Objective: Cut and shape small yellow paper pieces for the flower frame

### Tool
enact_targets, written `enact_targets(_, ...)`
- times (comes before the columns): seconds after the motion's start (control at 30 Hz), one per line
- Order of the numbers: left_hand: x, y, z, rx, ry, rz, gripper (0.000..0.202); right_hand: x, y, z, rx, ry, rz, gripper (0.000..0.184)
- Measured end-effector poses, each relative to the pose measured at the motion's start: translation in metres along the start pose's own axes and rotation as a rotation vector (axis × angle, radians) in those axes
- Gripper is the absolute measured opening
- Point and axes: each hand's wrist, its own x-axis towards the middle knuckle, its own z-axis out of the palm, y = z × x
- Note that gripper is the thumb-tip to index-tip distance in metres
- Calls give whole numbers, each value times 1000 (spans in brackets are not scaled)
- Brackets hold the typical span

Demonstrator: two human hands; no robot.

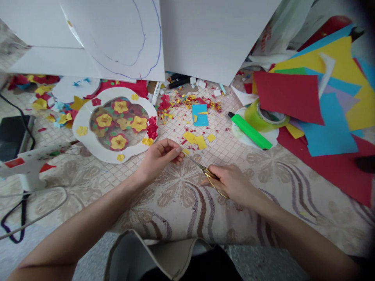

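Between thumb and fingers, my left hand (165, 154) pinches a small piece of yellow paper (185, 151). My right hand (230, 181) is closed round the gold handles of a pair of scissors (205, 169), whose blade tips point at that yellow piece. Just beyond the hands lie yellow paper scraps (200, 142) and a blue paper rectangle (200, 114) with yellow bits on it. To the left of my left hand rests a white scalloped frame (80, 142) with a clear middle, decorated with red and yellow paper flowers (118, 141).
A glue gun (32, 162) with its cable lies at left. On the right are a green box cutter (250, 132), a roll of tape (258, 117) and coloured paper sheets (331, 128). White boards (211, 35) stand at the back, behind small paper clippings (187, 99).
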Motion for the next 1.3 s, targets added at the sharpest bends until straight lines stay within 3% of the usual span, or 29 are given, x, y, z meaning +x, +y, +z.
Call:
enact_targets(0.17,1,1,-2,-44,-33,-47,18,-1,3,-1,8,4,-11,45)
enact_targets(0.43,0,-2,-1,-68,-34,-19,18,-1,0,-5,206,-78,1,28)
enact_targets(1.0,0,4,1,42,0,-31,21,0,2,-6,175,-72,-28,40)
enact_targets(1.3,-1,-1,1,-83,-30,-36,21,-1,0,-6,238,-114,15,43)
